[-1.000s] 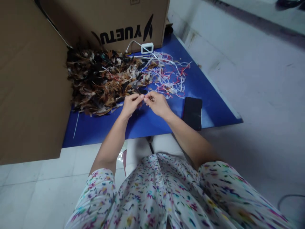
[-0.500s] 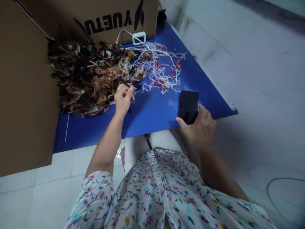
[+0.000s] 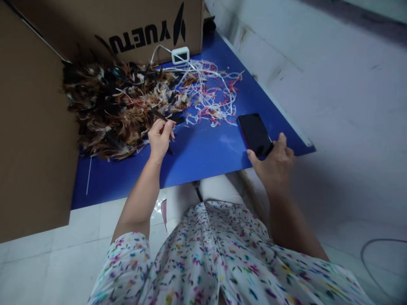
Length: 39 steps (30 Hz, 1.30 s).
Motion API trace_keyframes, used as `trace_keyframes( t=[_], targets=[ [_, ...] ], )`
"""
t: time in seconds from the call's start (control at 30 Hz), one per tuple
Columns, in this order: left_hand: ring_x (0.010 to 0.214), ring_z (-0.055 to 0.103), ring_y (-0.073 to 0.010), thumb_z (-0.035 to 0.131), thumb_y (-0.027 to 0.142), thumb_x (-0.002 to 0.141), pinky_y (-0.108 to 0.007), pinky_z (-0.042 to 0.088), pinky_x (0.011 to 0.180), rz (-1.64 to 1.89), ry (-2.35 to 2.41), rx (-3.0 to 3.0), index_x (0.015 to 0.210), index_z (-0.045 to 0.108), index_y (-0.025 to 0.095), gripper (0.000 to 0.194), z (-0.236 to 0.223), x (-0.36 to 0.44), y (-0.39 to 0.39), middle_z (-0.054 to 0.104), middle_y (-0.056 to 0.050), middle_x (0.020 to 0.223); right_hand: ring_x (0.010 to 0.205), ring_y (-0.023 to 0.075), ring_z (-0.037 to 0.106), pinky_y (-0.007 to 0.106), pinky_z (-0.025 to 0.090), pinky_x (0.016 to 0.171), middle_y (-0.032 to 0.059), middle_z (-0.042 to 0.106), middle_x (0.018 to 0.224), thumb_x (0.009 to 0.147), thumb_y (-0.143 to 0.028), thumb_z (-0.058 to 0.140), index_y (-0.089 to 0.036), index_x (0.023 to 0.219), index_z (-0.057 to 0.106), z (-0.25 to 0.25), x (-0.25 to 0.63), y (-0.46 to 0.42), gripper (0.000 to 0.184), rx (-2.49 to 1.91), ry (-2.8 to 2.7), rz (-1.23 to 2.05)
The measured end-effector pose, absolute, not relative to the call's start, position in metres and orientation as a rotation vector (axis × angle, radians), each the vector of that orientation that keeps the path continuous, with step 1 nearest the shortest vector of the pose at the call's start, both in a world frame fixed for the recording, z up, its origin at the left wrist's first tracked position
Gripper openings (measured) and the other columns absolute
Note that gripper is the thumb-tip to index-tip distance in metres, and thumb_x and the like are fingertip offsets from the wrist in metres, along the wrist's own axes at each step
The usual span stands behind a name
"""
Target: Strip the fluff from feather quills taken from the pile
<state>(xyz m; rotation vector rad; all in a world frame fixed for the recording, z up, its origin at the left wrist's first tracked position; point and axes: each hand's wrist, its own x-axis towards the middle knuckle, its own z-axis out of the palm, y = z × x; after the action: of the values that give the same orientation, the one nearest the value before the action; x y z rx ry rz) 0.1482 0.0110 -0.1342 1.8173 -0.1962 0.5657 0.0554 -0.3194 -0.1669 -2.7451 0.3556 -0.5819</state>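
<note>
The step in hand looks like handling the smartphone [image 3: 255,132] while a feather is kept in reserve: the left hand [image 3: 160,137] pinches a slim dark feather [image 3: 159,114] between thumb and fingers, with the feather pile [image 3: 124,106] at its ten o'clock and the ribbon tangle [image 3: 216,93] at its two. The phone lies on the blue tabletop [image 3: 203,150] at the left hand's three o'clock. At the phone's five o'clock, the right hand [image 3: 276,165] has thumb and fingers spread about its near end; whether they touch, I cannot tell. Shifting it would call for a light two-sided hold, the feather's pinch unchanged
</note>
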Motion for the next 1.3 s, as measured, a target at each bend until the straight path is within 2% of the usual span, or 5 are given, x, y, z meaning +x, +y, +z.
trace_keyframes(
  t=[0.6, 0.67, 0.87, 1.2, 1.3],
  targets=[
    [0.045, 0.052, -0.0054, 0.06, 0.072, 0.088, -0.021, 0.032, 0.038, 0.547, -0.098, 1.642, 0.081, 0.067, 0.021, 0.051, -0.132, 0.15, 0.012, 0.066, 0.001, 0.07, 0.127, 0.0522, 0.053, 0.064, 0.042, 0.104, 0.0388, 0.059, 0.13, 0.092, -0.048, 0.068, 0.002, 0.157, 0.034, -0.144, 0.132, -0.359, 0.089, -2.782, 0.509, -0.438],
    [0.044, 0.051, -0.0051, 0.059, 0.071, 0.089, -0.021, 0.032, 0.038, 0.537, -0.098, 1.651, 0.082, 0.067, 0.021, 0.051, -0.132, 0.151, 0.012, 0.067, 0.001, 0.071, 0.129, 0.0508, 0.052, 0.064, 0.042, 0.105, 0.0339, 0.056, 0.141, 0.087, -0.046, 0.073, -0.002, 0.149, 0.049, -0.14, 0.133, -0.346, 0.08, -2.82, 0.505, -0.537],
    [0.037, 0.044, -0.0024, 0.063, 0.071, 0.086, -0.019, 0.027, 0.035, 0.582, -0.088, 1.564, 0.081, 0.067, 0.02, 0.051, -0.13, 0.152, 0.017, 0.064, 0.003, 0.066, 0.125, 0.0287, 0.062, 0.049, 0.045, 0.113, 0.0106, 0.071, 0.132, 0.099, -0.035, 0.056, -0.018, 0.124, 0.07, -0.138, 0.132, -0.241, 0.033, -2.402, -0.836, -0.31],
    [0.041, 0.043, 0.0025, 0.065, 0.066, 0.088, -0.019, 0.031, 0.039, 0.667, -0.143, 1.619, 0.075, 0.068, 0.016, 0.051, -0.13, 0.15, 0.019, 0.067, -0.001, 0.096, 0.145, 0.034, 0.048, 0.056, 0.038, 0.109, 0.0153, 0.059, 0.151, 0.107, -0.031, 0.049, -0.015, 0.144, 0.06, -0.136, 0.161, -0.137, 0.041, -2.416, -1.681, 0.027],
    [0.043, 0.045, 0.0, 0.064, 0.065, 0.089, -0.018, 0.034, 0.042, 0.625, -0.162, 1.636, 0.073, 0.067, 0.016, 0.052, -0.13, 0.147, 0.015, 0.066, 0.0, 0.079, 0.143, 0.0352, 0.05, 0.053, 0.039, 0.108, 0.0196, 0.061, 0.147, 0.106, -0.029, 0.049, -0.011, 0.142, 0.061, -0.141, 0.177, -0.144, 0.041, -2.49, -1.598, -0.026]
  ],
)
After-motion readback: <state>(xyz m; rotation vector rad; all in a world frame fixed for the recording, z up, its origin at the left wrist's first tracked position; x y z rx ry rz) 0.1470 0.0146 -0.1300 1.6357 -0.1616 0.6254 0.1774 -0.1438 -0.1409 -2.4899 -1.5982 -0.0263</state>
